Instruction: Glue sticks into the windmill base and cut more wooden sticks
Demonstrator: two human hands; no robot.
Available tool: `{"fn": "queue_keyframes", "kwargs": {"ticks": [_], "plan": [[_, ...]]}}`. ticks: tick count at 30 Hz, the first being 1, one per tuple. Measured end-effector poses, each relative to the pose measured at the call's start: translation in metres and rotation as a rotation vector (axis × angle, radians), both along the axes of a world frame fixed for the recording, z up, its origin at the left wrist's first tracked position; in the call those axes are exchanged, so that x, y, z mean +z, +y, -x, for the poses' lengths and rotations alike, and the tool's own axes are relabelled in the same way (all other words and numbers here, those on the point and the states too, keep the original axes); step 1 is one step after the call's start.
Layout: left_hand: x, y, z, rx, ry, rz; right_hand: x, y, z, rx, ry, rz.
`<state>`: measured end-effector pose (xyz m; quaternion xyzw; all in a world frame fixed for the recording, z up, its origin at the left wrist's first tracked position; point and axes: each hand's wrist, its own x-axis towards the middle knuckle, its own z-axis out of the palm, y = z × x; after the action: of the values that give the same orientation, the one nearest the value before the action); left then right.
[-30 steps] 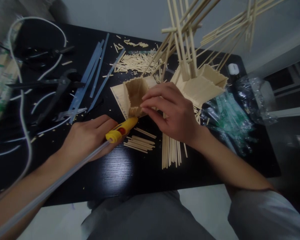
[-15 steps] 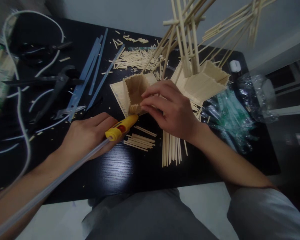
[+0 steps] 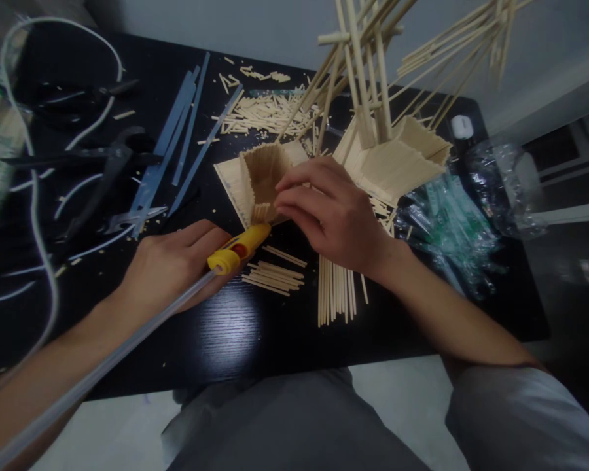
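Note:
My left hand is wrapped round a yellow hot glue gun, its tip by the near edge of a small open box of wooden sticks. A long translucent glue stick runs from the back of the gun along my forearm. At the box's right side is my right hand, thumb and fingers bent together in a pinch; whatever they hold is hidden. Short cut sticks lie just below the box, and longer sticks lie under my right hand.
Behind stands a larger stick-built structure with tall poles. Loose stick pieces are heaped at the back. Blue-grey strips, pliers and a white cable lie left. Plastic wrapping and a white case are right.
Both hands keep almost the same position at the box. The whole view has shifted very slightly.

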<state>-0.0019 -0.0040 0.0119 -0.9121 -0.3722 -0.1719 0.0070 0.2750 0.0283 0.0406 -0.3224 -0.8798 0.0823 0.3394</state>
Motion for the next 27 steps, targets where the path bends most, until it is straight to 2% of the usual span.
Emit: {"fn": "queue_keyframes", "kwargs": {"ticks": [19, 27], "plan": [[0.0060, -0.0049, -0.0060, 0.001, 0.050, -0.012, -0.0030, -0.0013, -0.0015, -0.030, -0.049, -0.080], [0.0064, -0.0062, -0.0051, -0.004, 0.053, 0.003, 0.0039, -0.0005, -0.0046, 0.004, -0.064, -0.064]]}}
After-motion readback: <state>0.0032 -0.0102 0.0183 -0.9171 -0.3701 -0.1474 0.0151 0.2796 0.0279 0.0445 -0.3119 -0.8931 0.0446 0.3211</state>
